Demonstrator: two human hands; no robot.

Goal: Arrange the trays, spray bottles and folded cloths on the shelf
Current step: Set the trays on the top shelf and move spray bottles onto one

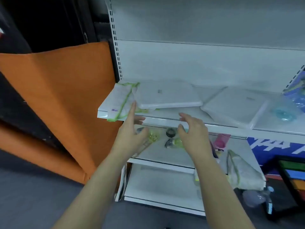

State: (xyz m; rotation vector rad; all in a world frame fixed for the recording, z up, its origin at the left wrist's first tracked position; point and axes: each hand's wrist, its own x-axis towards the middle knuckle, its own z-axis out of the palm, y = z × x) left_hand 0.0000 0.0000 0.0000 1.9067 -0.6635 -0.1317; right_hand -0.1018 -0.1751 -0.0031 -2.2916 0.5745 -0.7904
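Note:
A folded white cloth with green trim (121, 100) lies at the left end of the white shelf (166, 120). Beside it a white tray (168, 96) lies upside down, its left edge over the cloth. A second white tray (234, 108) lies tilted further right. A clear blue spray bottle (287, 111) lies on its side at the far right. My left hand (132, 136) is open, its fingertips touching the cloth by the tray's corner. My right hand (193, 131) is open just in front of the shelf edge, holding nothing.
On the shelf below lie a yellow-green spray bottle (175, 142), a dark round lid (171, 132), a pink item (222, 140) and another green-trimmed cloth (242, 172). An orange panel (62, 100) stands to the left. Coloured drawers (295, 177) sit at the lower right.

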